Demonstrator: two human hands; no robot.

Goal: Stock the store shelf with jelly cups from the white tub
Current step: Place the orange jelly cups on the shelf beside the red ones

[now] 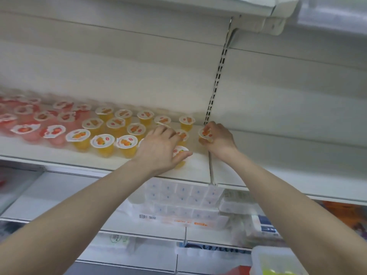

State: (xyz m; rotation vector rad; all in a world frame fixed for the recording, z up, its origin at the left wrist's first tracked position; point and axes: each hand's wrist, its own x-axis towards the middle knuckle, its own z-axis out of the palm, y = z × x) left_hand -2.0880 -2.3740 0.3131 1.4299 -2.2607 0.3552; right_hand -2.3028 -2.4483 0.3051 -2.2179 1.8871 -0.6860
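Several orange jelly cups (127, 144) stand in rows on the white shelf (59, 153), with red jelly cups (54, 133) to their left. My left hand (158, 147) lies over the right end of the orange rows, fingers spread, thumb against the front cup (180, 153). My right hand (220, 139) grips one orange jelly cup (205, 133) by its rim and side, at the shelf's right end by the slotted upright. A corner of the white tub (278, 259) shows at the bottom right.
A slotted metal upright (217, 76) runs up the back panel just behind my right hand. The shelf section to the right (297, 155) is bare. Below are wrapped tissue packs (184, 203) and other goods. An upper shelf bracket (258, 22) hangs overhead.
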